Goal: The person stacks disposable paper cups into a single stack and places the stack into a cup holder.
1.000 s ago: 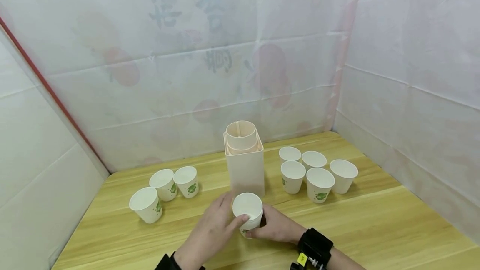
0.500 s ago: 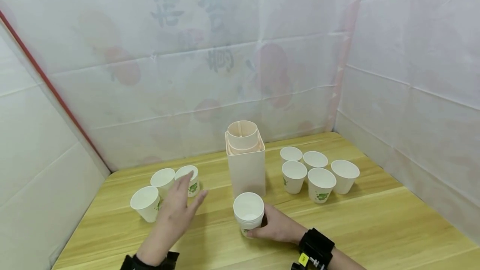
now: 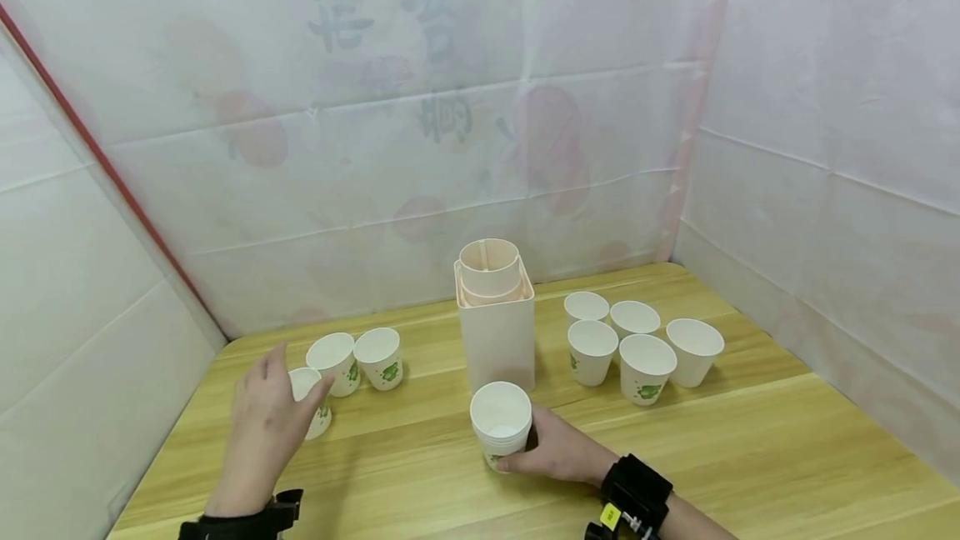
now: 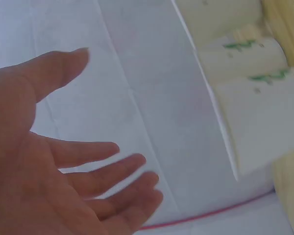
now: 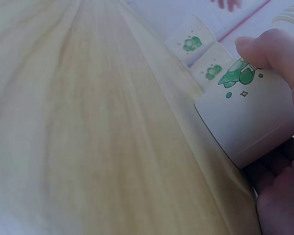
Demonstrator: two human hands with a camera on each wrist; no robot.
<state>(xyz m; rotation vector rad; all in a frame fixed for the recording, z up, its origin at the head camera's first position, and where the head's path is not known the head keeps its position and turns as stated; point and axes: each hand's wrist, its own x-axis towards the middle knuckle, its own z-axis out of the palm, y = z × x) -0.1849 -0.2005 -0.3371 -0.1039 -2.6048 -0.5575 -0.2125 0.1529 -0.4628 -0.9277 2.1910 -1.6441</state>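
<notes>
Head view: note right hand (image 3: 558,447) curled round stack of nested paper cups (image 3: 500,417), upright, mouth up, just in front of square container (image 3: 497,348) with round tube (image 3: 490,267) in its top; see left hand (image 3: 262,411) partly in front of outermost left cup (image 3: 302,382), thumb spread wide from fingers, nothing held; find second cup (image 3: 332,363) and third cup (image 3: 378,357) close by, towards the container; log five cups (image 3: 647,367) grouped upright on wooden table (image 3: 757,444), on the container's other side; judge step in hand to be a reach for one more cup to add to the stack; left wrist view: see thumb and fingers well parted, gap wide, palm bare; note three cups at upper right, apart from the fingertips; judge next move to call for lowering the spread hand around the outermost cup, then pinching lightly so as not to dent the paper or tip neighbours; right wrist view: see thumb laid on the stack's green-printed wall, several rims at upper right; find fingers partly hidden beneath, so cannot tell how firmly pressed; advise holding the stack steady to receive the cup.
</notes>
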